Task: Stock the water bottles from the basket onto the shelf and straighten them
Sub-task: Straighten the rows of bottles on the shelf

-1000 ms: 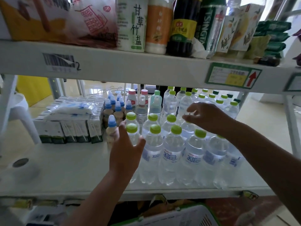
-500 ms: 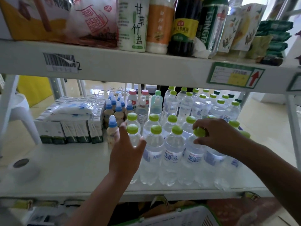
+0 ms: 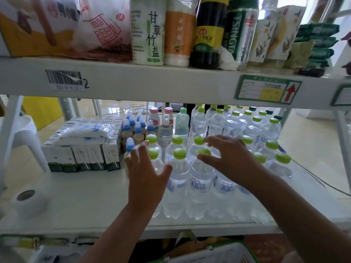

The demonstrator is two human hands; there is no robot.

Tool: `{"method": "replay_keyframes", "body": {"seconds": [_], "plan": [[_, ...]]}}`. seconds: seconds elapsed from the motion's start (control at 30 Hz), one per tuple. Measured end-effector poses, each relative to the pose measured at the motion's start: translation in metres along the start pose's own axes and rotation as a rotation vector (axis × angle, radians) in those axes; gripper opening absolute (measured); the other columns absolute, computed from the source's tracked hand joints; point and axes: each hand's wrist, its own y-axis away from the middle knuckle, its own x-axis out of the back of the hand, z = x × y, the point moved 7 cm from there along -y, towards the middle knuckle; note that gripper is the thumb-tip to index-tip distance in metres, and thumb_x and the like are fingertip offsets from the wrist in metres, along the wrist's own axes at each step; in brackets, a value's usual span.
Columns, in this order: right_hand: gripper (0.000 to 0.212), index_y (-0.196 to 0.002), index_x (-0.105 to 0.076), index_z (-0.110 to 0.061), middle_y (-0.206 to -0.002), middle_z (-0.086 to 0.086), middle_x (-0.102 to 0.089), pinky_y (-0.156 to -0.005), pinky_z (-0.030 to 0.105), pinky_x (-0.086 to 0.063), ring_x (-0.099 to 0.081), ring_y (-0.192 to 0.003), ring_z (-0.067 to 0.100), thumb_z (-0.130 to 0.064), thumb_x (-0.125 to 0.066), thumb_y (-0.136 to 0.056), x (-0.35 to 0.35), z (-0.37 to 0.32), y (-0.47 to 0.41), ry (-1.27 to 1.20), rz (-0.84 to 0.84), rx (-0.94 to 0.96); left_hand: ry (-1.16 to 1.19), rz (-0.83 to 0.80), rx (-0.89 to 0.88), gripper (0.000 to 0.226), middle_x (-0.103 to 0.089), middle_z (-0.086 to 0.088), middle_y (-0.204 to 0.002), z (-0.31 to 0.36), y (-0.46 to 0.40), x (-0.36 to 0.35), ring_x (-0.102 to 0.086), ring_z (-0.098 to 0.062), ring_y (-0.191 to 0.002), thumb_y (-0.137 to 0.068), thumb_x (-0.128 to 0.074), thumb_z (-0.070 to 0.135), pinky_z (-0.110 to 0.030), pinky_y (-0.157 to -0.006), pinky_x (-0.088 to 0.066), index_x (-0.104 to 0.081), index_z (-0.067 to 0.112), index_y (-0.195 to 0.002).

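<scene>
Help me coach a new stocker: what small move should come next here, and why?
Probably press the left hand against the end bottle of the front row to square it. Both hands are open over the green caps, the right hand gripping nothing, and the caps sit unevenly.

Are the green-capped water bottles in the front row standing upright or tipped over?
Upright. The front-row water bottles stand on their bases on the shelf, green caps pointing up, labels level.

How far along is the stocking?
Done: many green-capped bottles stand in rows on the shelf. In hand: left hand and right hand, both open, hover at the front rows, straightening. Left: the basket contents are hidden.
</scene>
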Motion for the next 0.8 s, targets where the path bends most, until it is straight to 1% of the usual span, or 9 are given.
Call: {"method": "replay_keyframes", "body": {"seconds": [0.07, 0.13, 0.23, 0.3, 0.43, 0.53, 0.6, 0.7, 0.8], "plan": [[0.043, -0.119, -0.064, -0.025, -0.113, -0.003, -0.071, -0.099, 0.032, -0.041, -0.066, -0.102, 0.016, -0.050, -0.062, -0.084, -0.012, -0.014, -0.009, 0.087, -0.061, 0.009, -0.020, 0.020, -0.056, 0.066, -0.044, -0.010, -0.127, 0.005, 0.000, 0.002, -0.041, -0.029, -0.111, -0.074, -0.063, 0.041, -0.047, -0.092, -0.044, -0.038, 0.019, -0.132], [0.035, -0.113, -0.069, -0.022, -0.109, 0.000, -0.072, -0.091, 0.028, -0.045, -0.068, -0.097, 0.019, -0.043, -0.064, -0.085, -0.014, -0.019, -0.015, 0.076, -0.102, -0.019, -0.097, 0.064, -0.169, 0.060, -0.046, -0.010, -0.128, 0.013, 0.000, 0.006, -0.042, -0.029, -0.114, -0.077, -0.057, 0.047, -0.042, -0.093, -0.044, -0.045, 0.021, -0.130], [0.033, -0.115, -0.070, -0.019, -0.110, 0.002, -0.072, -0.085, 0.024, -0.046, -0.067, -0.097, 0.020, -0.036, -0.064, -0.087, -0.013, -0.021, -0.015, 0.049, -0.175, -0.003, -0.158, 0.105, -0.393, 0.049, -0.052, -0.009, -0.129, 0.030, 0.001, 0.010, -0.044, -0.028, -0.123, -0.085, -0.059, 0.042, -0.040, -0.104, -0.036, -0.055, 0.017, -0.127], [0.033, -0.116, -0.069, -0.017, -0.112, 0.000, -0.071, -0.083, 0.022, -0.044, -0.067, -0.098, 0.018, -0.034, -0.063, -0.089, -0.014, -0.023, -0.013, 0.067, -0.211, 0.053, -0.170, 0.051, -0.466, 0.047, -0.058, -0.003, -0.127, 0.039, 0.002, 0.005, -0.044, -0.026, -0.127, -0.088, -0.056, 0.044, -0.041, -0.108, -0.030, -0.057, 0.018, -0.127], [0.029, -0.112, -0.071, -0.021, -0.107, 0.001, -0.074, -0.081, 0.020, -0.045, -0.068, -0.092, 0.017, -0.034, -0.066, -0.086, -0.016, -0.013, -0.013, -0.015, -0.182, 0.035, -0.235, -0.036, -0.459, 0.038, -0.068, 0.008, -0.114, 0.044, 0.003, -0.008, -0.051, -0.021, -0.119, -0.086, -0.054, 0.047, -0.050, -0.101, -0.035, -0.066, 0.027, -0.115], [0.030, -0.115, -0.069, -0.020, -0.108, 0.001, -0.073, -0.089, 0.024, -0.048, -0.068, -0.092, 0.017, -0.033, -0.064, -0.088, -0.019, -0.016, -0.012, -0.013, -0.196, 0.066, -0.180, -0.008, -0.435, 0.031, -0.071, 0.008, -0.103, 0.046, -0.001, -0.006, -0.057, -0.023, -0.108, -0.078, -0.071, 0.033, -0.044, -0.095, -0.036, -0.069, 0.025, -0.108], [0.031, -0.116, -0.069, -0.019, -0.109, 0.001, -0.073, -0.093, 0.031, -0.048, -0.068, -0.094, 0.019, -0.034, -0.062, -0.089, -0.019, -0.018, -0.011, 0.016, -0.183, 0.087, -0.178, -0.004, -0.433, 0.030, -0.071, 0.009, -0.101, 0.046, -0.002, -0.005, -0.058, -0.023, -0.105, -0.077, -0.071, 0.031, -0.041, -0.092, -0.035, -0.070, 0.026, -0.106], [0.036, -0.120, -0.065, -0.025, -0.109, -0.002, -0.073, -0.103, 0.035, -0.040, -0.068, -0.098, 0.018, -0.040, -0.062, -0.087, -0.018, -0.012, -0.010, 0.020, -0.101, 0.061, -0.183, -0.030, -0.403, 0.030, -0.070, 0.010, -0.104, 0.044, -0.004, -0.006, -0.054, -0.022, -0.110, -0.080, -0.068, 0.034, -0.039, -0.092, -0.033, -0.068, 0.028, -0.109], [0.046, -0.127, -0.058, -0.030, -0.110, -0.007, -0.072, -0.108, 0.035, -0.030, -0.065, -0.104, 0.012, -0.048, -0.063, -0.085, -0.018, -0.006, -0.003, -0.004, -0.031, 0.019, -0.194, -0.030, -0.402, 0.036, -0.069, 0.006, -0.109, 0.047, -0.003, -0.007, -0.053, -0.027, -0.115, -0.081, -0.058, 0.043, -0.047, -0.095, -0.038, -0.068, 0.026, -0.111]]}}
